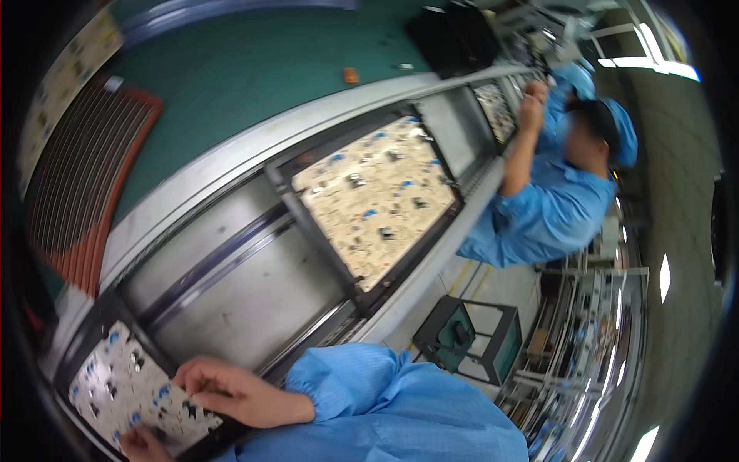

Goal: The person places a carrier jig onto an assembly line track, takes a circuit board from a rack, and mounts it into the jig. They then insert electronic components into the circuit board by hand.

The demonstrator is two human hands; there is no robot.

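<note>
Pale circuit board (123, 389) seen at near left, lying flat in black carrier frame (100, 323) on conveyor. Surface studded with small blue and dark components. Near right corner covered by right hand (231, 393), fingers spread flat on it. Near edge touched by left hand (142, 445), mostly cut off by picture edge.

bright overhead light | motion blur | fisheye bend, dark rim

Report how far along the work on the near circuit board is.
Done: the near circuit board already carries blue and dark parts. In hand: right hand rests on its edge; left hand touches its lower corner. Left: cannot tell; the next board sits further along the conveyor.
</note>
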